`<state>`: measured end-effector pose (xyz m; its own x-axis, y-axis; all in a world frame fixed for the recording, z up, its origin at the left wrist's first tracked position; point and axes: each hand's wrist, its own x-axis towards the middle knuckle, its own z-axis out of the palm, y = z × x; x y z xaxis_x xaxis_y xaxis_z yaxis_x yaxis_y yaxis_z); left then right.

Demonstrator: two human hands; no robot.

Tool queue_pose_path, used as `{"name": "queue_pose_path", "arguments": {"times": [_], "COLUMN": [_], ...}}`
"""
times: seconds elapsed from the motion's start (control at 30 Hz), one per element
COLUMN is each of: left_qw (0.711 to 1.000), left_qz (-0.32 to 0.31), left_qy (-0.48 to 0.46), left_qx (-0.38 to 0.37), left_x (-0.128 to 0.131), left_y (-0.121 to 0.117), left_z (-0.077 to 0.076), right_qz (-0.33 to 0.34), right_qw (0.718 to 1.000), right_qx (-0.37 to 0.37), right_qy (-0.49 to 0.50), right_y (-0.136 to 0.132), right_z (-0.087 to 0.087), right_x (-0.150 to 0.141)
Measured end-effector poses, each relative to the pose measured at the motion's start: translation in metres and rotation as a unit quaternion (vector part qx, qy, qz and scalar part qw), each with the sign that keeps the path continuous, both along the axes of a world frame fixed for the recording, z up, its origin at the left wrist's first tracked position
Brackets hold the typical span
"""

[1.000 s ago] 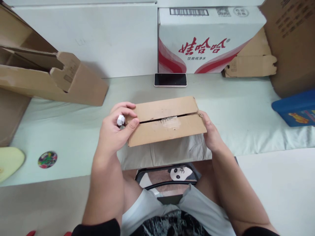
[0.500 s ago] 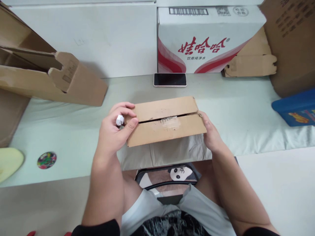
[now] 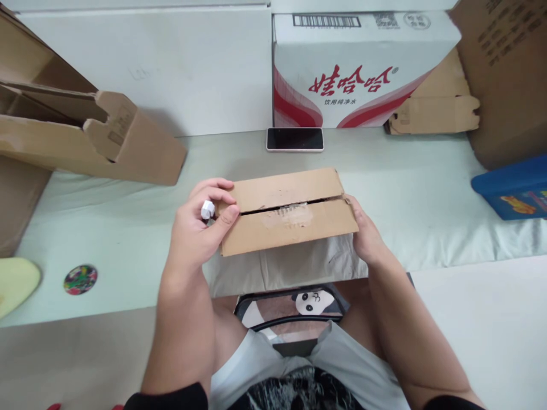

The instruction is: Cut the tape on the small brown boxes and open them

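Note:
A small brown cardboard box [image 3: 294, 228] sits between my hands near the table's front edge, slightly tilted. Its two top flaps lie folded in with a narrow dark gap between them, and worn clear tape marks the middle. My left hand [image 3: 205, 219] grips the box's left end, thumb on the near flap and fingers by the far one. Tucked in that same hand is a small white faceted object [image 3: 208, 210], perhaps a cap or pen end; the rest of it is hidden. My right hand [image 3: 366, 230] clasps the right end, its fingers mostly hidden behind the box.
A phone [image 3: 294, 139] lies beyond the box, before a white and red water carton [image 3: 342, 74]. An open cardboard box [image 3: 149, 148] stands at left, a blue box [image 3: 513, 193] at right. A round colourful disc [image 3: 81, 279] and a pale yellow object [image 3: 17, 285] lie at front left.

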<state>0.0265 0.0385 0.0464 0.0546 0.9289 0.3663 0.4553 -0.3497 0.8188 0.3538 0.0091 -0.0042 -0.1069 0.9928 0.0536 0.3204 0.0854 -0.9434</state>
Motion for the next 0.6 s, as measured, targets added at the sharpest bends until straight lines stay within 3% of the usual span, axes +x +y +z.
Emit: {"name": "queue_pose_path", "arguments": {"times": [0.6], "left_qw": [0.998], "left_qz": [0.023], "left_qy": [-0.054], "left_qx": [-0.019], "left_x": [-0.020], "left_y": [0.007], "left_z": [-0.008], "right_qz": [0.042], "right_qw": [0.999], "right_qx": [-0.013], "right_qy": [-0.019], "right_y": [-0.003], "right_z": [0.003], "right_x": [-0.008]}}
